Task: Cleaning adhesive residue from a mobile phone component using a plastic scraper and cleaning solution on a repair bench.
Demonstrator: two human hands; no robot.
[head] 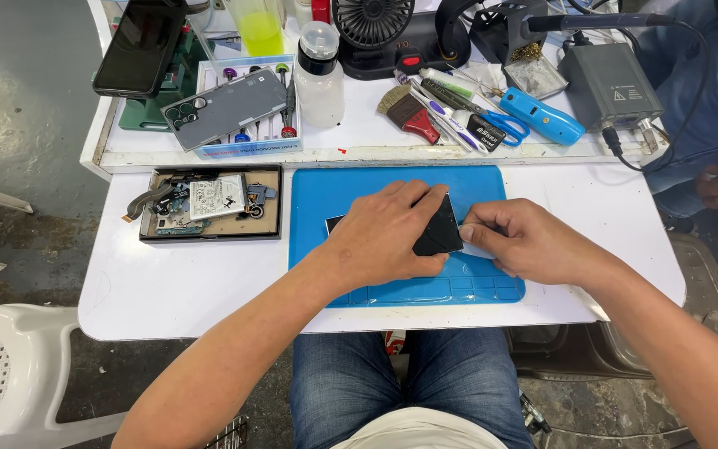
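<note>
Mat (475,287) sits centre on table (176,291). Both hands on it: left hand (384,233) over phone (438,233), right hand (521,241) touching phone's right edge. Parts tray (209,235) just left of mat. Behind, on raised shelf: screwdriver box (243,148) left, bottle (319,75) beside it, brush (409,112) and scissors (504,125) middle, power unit (608,83) right.

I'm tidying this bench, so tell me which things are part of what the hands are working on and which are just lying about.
In hand:
- left hand pressing the dark flat phone part
- right hand at that part's edge
- blue work mat beneath

Lying about:
- tray of phone components
- grey phone back cover
- brush
- blue-handled scissors
- squeeze bottle
- small black fan
- grey power unit
</note>
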